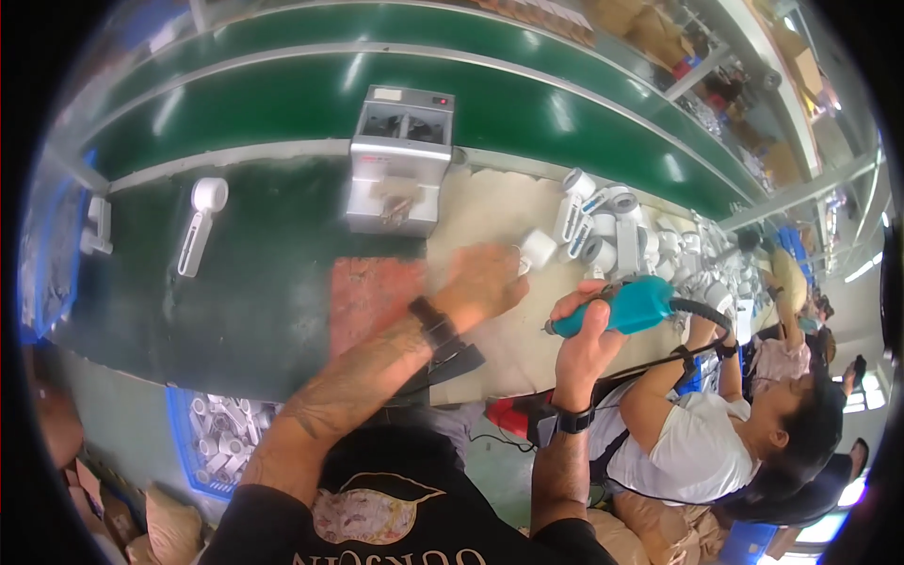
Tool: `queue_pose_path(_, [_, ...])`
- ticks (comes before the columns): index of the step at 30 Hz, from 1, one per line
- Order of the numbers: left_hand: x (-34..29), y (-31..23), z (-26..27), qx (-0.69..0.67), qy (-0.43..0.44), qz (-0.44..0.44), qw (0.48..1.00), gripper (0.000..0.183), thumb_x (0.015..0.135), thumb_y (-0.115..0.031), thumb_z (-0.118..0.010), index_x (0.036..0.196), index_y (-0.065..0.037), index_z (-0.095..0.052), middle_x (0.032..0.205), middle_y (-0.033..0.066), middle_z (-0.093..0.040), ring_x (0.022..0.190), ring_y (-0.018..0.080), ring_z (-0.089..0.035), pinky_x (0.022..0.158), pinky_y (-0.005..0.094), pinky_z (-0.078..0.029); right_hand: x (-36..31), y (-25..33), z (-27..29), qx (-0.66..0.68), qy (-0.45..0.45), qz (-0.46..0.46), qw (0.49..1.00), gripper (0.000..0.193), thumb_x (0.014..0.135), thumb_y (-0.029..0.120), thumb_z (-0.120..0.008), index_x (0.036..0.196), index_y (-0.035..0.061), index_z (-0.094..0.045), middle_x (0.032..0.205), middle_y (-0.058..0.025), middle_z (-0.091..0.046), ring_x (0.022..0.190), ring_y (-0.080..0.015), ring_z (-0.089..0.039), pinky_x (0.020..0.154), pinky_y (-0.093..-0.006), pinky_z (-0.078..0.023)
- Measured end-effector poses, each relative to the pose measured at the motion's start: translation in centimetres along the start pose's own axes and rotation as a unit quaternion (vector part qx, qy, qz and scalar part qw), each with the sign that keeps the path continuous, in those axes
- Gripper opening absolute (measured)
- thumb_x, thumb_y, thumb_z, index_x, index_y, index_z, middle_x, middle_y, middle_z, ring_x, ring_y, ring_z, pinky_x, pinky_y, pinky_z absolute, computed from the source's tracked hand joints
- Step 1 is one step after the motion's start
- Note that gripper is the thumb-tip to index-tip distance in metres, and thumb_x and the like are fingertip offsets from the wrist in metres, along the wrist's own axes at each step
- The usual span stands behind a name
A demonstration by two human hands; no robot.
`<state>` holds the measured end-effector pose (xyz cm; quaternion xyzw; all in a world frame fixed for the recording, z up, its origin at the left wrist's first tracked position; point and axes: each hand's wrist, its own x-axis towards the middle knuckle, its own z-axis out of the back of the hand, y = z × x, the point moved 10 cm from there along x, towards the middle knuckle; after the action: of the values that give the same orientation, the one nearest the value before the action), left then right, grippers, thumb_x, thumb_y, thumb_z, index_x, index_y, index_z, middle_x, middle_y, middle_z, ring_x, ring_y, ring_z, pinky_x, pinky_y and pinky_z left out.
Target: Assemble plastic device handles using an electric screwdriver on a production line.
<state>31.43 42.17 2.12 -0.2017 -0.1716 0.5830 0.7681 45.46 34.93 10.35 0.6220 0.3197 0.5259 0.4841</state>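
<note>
My right hand (589,331) is wrapped round a teal electric screwdriver (642,303), its bit pointing left over the bench and a dark cord running off its back end. Left of it, my left hand (482,282) is closed at a white round-headed device (539,249). The device's head juts out past the fingertips, while the rest is hidden by the hand, which is slightly blurred. Just beyond stands a silver-grey machine (400,169) with an open top tray. A pile of similar white devices (617,231) lies to the right.
On the green bench's left part lies one white device (202,226). A red patch (377,303) covers the bench by my left forearm. A blue crate (179,443) of white parts sits below the left edge. A co-worker (697,433) works close on my right.
</note>
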Motion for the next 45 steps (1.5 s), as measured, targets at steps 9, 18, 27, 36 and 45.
queue_pose_path(9, [-9.1, 4.7, 9.9, -0.146, -0.113, -0.159, 0.970, 0.027, 0.075, -0.023, -0.076, 0.094, -0.008, -0.064, 0.089, 0.0047, -0.058, 0.086, 0.0279, -0.060, 0.074, 0.0426, -0.049, -2.2, 0.1, -5.8, 0.088, 0.079, -0.040, 0.992, 0.067, 0.095, 0.063, -0.058, 0.109, -0.0023, -0.053, 0.071, -0.0065, -0.054, 0.062, -0.0184, -0.054, 0.057, -0.0317, -0.045])
queue_pose_path(18, [-12.9, 8.4, 10.9, -0.101, -0.179, -0.197, 0.959, 0.043, 0.079, -0.025, -0.074, 0.117, -0.009, -0.064, 0.101, 0.0076, -0.060, 0.091, 0.0288, -0.059, 0.082, 0.0427, -0.046, -2.8, 1.3, -14.3, 0.202, 0.130, -0.009, 0.971, 0.070, 0.095, 0.067, -0.053, 0.110, -0.0007, -0.052, 0.066, -0.0071, -0.050, 0.060, -0.0205, -0.050, 0.057, -0.0342, -0.043])
queue_pose_path(27, [-12.6, 8.8, 10.6, -0.149, -0.174, -0.187, 0.955, 0.034, 0.078, -0.022, -0.077, 0.107, -0.007, -0.067, 0.107, 0.0120, -0.065, 0.103, 0.0324, -0.061, 0.088, 0.0450, -0.049, -2.2, 1.6, -17.1, 0.203, 0.149, 0.004, 0.968, 0.067, 0.097, 0.064, -0.052, 0.111, -0.0014, -0.053, 0.067, -0.0079, -0.052, 0.061, -0.0203, -0.052, 0.058, -0.0347, -0.044])
queue_pose_path(36, [-12.3, 8.8, 11.1, -0.125, -0.163, -0.184, 0.961, 0.032, 0.082, -0.026, -0.073, 0.107, -0.006, -0.067, 0.104, 0.0114, -0.063, 0.098, 0.0318, -0.059, 0.085, 0.0440, -0.049, -1.4, 2.0, -17.7, 0.206, 0.155, 0.010, 0.966, 0.065, 0.099, 0.063, -0.051, 0.110, -0.0012, -0.053, 0.066, -0.0069, -0.051, 0.060, -0.0199, -0.052, 0.058, -0.0343, -0.044])
queue_pose_path(45, [-11.5, 8.9, 10.0, -0.049, -0.128, -0.178, 0.975, 0.033, 0.087, -0.036, -0.072, 0.111, -0.013, -0.070, 0.101, 0.0022, -0.060, 0.098, 0.0228, -0.055, 0.086, 0.0387, -0.046, 4.3, 2.6, -22.1, 0.110, 0.154, 0.060, 0.980, 0.045, 0.108, 0.042, -0.044, 0.108, -0.0017, -0.055, 0.071, -0.0070, -0.058, 0.066, -0.0164, -0.058, 0.061, -0.0301, -0.046])
